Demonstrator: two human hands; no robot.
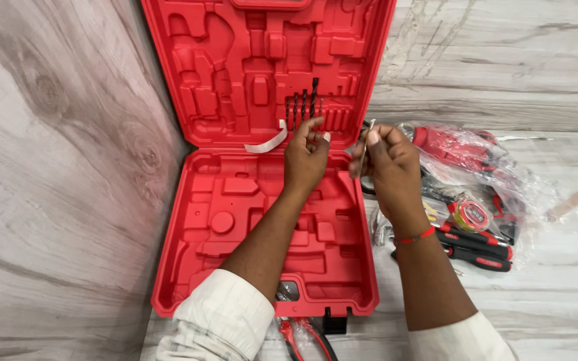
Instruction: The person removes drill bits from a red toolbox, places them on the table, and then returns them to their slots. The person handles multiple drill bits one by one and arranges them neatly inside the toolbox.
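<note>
Left hand (308, 155) pinched a bit below upright drill bits (304, 105) at frame centre; right hand (386, 160) gripped a thin metal bit (365, 148) just right.

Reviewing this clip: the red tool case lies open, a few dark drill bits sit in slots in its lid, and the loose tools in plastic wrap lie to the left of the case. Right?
Not quite. In the head view the plastic-wrapped tools lie to the right of the red tool case, not the left. The case is open, and dark drill bits sit in the lid's slots.
</note>
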